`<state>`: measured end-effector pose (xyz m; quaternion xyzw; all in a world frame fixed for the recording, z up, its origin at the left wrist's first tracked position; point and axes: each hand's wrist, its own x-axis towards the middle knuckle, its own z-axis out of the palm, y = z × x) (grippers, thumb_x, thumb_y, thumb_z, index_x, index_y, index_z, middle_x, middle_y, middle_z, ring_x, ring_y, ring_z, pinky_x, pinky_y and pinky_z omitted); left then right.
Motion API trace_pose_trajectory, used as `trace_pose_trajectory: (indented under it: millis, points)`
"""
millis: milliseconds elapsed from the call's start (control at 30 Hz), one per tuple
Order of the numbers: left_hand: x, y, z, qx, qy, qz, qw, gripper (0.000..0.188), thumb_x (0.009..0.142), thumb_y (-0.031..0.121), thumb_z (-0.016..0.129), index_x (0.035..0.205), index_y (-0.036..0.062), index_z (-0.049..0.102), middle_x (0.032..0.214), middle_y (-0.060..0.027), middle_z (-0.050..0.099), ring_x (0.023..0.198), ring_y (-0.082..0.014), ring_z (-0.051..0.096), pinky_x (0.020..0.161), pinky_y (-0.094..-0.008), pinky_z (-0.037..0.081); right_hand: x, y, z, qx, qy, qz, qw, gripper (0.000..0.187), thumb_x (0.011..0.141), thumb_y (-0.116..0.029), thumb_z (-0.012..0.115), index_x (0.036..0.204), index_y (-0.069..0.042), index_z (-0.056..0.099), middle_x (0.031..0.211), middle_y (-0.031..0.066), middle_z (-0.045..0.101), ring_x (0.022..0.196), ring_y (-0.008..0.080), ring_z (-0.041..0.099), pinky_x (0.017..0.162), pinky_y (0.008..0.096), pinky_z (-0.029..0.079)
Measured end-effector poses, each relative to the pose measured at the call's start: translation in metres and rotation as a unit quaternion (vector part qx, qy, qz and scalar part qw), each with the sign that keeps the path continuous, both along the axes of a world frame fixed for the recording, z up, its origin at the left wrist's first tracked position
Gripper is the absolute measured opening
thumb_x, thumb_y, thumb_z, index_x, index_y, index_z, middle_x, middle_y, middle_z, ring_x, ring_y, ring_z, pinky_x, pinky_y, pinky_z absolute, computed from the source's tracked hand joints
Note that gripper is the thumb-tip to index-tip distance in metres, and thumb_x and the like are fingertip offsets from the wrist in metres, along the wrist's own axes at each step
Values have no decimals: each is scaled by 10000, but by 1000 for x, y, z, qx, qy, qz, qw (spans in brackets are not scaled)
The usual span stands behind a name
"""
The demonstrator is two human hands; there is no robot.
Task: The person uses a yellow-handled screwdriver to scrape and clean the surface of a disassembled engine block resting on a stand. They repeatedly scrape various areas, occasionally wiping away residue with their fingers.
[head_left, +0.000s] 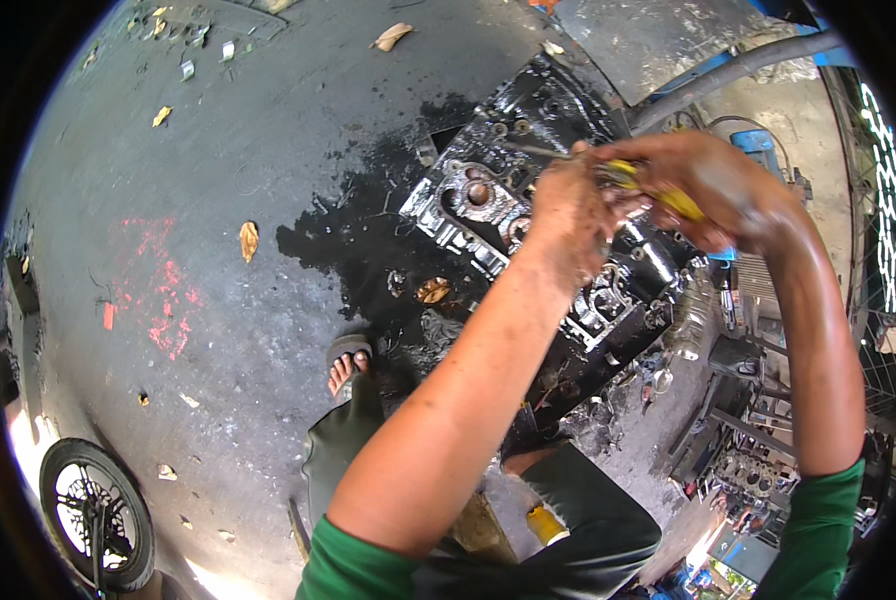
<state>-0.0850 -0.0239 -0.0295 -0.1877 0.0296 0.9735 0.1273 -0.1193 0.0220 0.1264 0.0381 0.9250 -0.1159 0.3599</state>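
In the upper right of the frame, two bare hands meet over a greasy metal engine part [490, 205]. The right hand [718, 185] comes in from the right, its fingers wrapped round the yellow handle of a tool [682, 203] and clamped on it. The tool's thin metal shaft sticks out past the left hand [571, 215] — toward the upper middle of the frame, above the round openings of the engine part. The left hand's fingers are bunched close against the tool; whether they pinch it or only steady it, I cannot tell.

The engine part lies tilted across the picture from upper centre to right of centre, dark and shiny wet in places. A black wet patch [343, 235] spreads over the grey ground [88, 400] on its left, with a brown leaf [433, 290] near its lower edge. Right of centre stands a clear plastic bottle [690, 320], and at lower right sits another metal engine part with round holes [753, 470].

Below centre show a sandalled foot [350, 362] and dark trousers [598, 505], with a yellow container [546, 525] between the legs. A spoked black wheel [96, 515] stands at lower left — well apart from the hands.
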Motion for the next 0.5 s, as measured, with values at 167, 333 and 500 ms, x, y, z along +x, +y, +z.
trace_pose_trajectory:
  millis: [167,333,500]
  points:
    - [11,-13,-14,-26,-107,15,994,301,1063,242,319,1055,10,512,849,-102,589,686,-174,611,560,-291,542,5,-14,-51,-54,7,113,992,411,927,-197,483,1302,-69,591,744,121,638,584,184,572,572,343,490]
    - [17,13,2,-149,-123,9,981,321,1058,277,364,968,9,515,749,-78,550,578,-160,528,490,-315,449,42,30,-48,-67,96,76,990,425,894,-150,486,1273,19,575,1036,222,686,906,330,669,886,360,499]
    - [23,29,8,-218,-129,71,965,327,1055,269,388,956,-19,508,759,-82,561,581,-178,546,504,-337,460,55,35,-45,-89,137,128,978,411,910,-134,472,1269,41,570,1198,243,633,1121,368,617,965,381,466]
